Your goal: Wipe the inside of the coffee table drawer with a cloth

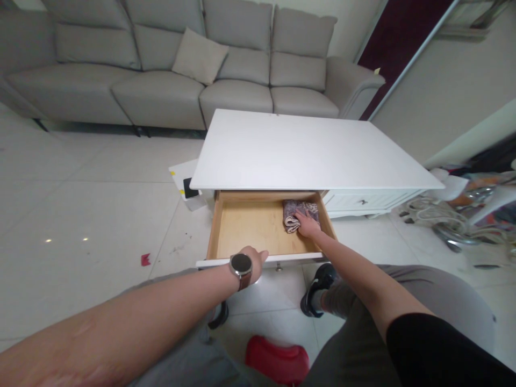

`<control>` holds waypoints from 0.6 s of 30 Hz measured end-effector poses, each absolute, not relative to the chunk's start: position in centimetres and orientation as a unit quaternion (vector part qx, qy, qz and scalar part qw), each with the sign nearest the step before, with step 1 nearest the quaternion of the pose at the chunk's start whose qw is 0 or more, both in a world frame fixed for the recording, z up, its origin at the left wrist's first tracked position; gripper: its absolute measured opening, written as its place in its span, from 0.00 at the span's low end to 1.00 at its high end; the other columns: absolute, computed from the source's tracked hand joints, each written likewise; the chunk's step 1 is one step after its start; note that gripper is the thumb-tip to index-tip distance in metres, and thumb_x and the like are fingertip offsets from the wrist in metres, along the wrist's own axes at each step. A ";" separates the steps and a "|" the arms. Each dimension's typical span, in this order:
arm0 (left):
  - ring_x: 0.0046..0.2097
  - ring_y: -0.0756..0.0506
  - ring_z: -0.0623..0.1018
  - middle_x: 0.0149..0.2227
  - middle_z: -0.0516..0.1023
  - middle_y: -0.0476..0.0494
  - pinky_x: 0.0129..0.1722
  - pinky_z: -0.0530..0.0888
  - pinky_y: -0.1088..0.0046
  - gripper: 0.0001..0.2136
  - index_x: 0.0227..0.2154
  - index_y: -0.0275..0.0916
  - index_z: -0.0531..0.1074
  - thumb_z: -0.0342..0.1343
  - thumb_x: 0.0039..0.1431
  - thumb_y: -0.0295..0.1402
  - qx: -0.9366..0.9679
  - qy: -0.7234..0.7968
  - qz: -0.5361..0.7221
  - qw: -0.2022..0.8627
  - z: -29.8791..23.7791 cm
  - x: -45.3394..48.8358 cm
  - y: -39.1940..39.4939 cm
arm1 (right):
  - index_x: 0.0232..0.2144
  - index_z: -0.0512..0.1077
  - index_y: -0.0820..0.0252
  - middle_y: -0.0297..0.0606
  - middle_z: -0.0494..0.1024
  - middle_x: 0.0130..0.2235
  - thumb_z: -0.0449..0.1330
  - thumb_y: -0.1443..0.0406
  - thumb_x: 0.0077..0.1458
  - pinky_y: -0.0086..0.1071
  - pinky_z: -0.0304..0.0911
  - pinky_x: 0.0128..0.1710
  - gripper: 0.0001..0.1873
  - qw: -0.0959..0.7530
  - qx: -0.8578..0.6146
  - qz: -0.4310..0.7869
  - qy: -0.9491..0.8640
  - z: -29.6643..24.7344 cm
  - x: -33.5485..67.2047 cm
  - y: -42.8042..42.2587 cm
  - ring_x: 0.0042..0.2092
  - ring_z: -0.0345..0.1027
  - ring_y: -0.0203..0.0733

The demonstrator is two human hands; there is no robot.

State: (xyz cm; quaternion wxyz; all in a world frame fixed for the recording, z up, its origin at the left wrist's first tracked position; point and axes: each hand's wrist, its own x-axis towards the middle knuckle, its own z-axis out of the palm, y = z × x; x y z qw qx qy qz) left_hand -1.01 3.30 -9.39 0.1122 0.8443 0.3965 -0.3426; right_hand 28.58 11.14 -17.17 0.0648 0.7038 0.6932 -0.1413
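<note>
A wooden drawer (245,226) stands pulled out from under a white coffee table (306,150). My left hand (255,260), with a watch on its wrist, rests closed over the drawer's white front edge. My right hand (307,224) reaches into the drawer's far right corner and lies on a folded patterned cloth (293,210), fingers curled on it. The rest of the drawer's floor is bare wood.
A grey sofa (169,64) with a cushion stands behind the table. A white box (186,185) sits on the tiled floor left of the table. Cables and clutter (451,220) lie at the right. A red object (277,361) is between my knees.
</note>
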 end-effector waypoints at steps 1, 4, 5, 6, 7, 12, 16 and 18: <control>0.41 0.30 0.84 0.41 0.85 0.34 0.39 0.77 0.58 0.41 0.68 0.47 0.62 0.66 0.50 0.21 0.844 0.398 -0.339 0.115 -9.3 -1.0 3.3 | 0.70 0.58 0.48 0.26 0.48 0.75 0.53 0.72 0.54 0.58 0.57 0.66 0.41 0.066 0.704 -0.141 0.693 -17.1 28.6 11.1 0.73 0.38 0.64; 0.40 0.29 0.84 0.39 0.85 0.34 0.39 0.77 0.57 0.38 0.66 0.45 0.66 0.66 0.50 0.20 0.848 0.406 -0.316 0.122 -9.7 -1.1 3.2 | 0.70 0.57 0.48 0.26 0.47 0.75 0.54 0.72 0.53 0.58 0.57 0.66 0.42 0.070 0.705 -0.141 0.692 -17.1 28.5 11.2 0.73 0.38 0.65; 0.40 0.30 0.84 0.39 0.85 0.34 0.39 0.77 0.57 0.37 0.65 0.44 0.67 0.65 0.50 0.20 0.851 0.410 -0.306 0.121 -10.0 -1.2 3.2 | 0.70 0.57 0.47 0.26 0.47 0.75 0.54 0.72 0.53 0.58 0.57 0.66 0.42 0.070 0.705 -0.141 0.692 -17.1 28.5 11.2 0.73 0.38 0.64; 0.40 0.30 0.84 0.38 0.85 0.34 0.40 0.77 0.57 0.36 0.65 0.44 0.68 0.65 0.51 0.20 0.853 0.412 -0.298 0.119 -10.4 -1.3 3.2 | 0.69 0.58 0.47 0.27 0.47 0.75 0.54 0.72 0.53 0.57 0.57 0.66 0.41 0.068 0.705 -0.140 0.692 -17.1 28.6 11.2 0.73 0.39 0.63; 0.41 0.31 0.84 0.37 0.85 0.34 0.41 0.77 0.57 0.35 0.64 0.43 0.69 0.64 0.52 0.21 0.855 0.413 -0.290 0.118 -10.8 -1.5 3.2 | 0.69 0.58 0.46 0.27 0.48 0.75 0.54 0.72 0.54 0.57 0.58 0.66 0.41 0.066 0.706 -0.141 0.691 -17.1 28.6 11.2 0.73 0.39 0.63; 0.44 0.34 0.84 0.36 0.85 0.36 0.44 0.77 0.63 0.29 0.62 0.43 0.72 0.63 0.55 0.24 0.864 0.419 -0.256 0.112 -12.4 -1.8 3.1 | 0.69 0.58 0.46 0.26 0.48 0.74 0.54 0.71 0.54 0.59 0.59 0.65 0.41 0.059 0.706 -0.140 0.691 -17.2 28.5 11.1 0.73 0.40 0.64; 0.42 0.35 0.84 0.37 0.85 0.38 0.43 0.77 0.62 0.29 0.62 0.45 0.71 0.62 0.56 0.23 0.860 0.424 -0.268 0.098 -12.3 -1.5 3.0 | 0.69 0.59 0.46 0.26 0.49 0.74 0.55 0.71 0.54 0.58 0.58 0.66 0.41 0.056 0.705 -0.142 0.693 -17.0 28.4 11.1 0.73 0.40 0.65; 0.42 0.36 0.84 0.37 0.85 0.38 0.43 0.76 0.62 0.29 0.62 0.44 0.71 0.62 0.56 0.23 0.857 0.424 -0.276 0.098 -11.9 -1.4 2.9 | 0.69 0.59 0.45 0.27 0.49 0.74 0.55 0.71 0.54 0.58 0.58 0.66 0.41 0.056 0.706 -0.143 0.691 -16.9 28.4 11.1 0.73 0.40 0.63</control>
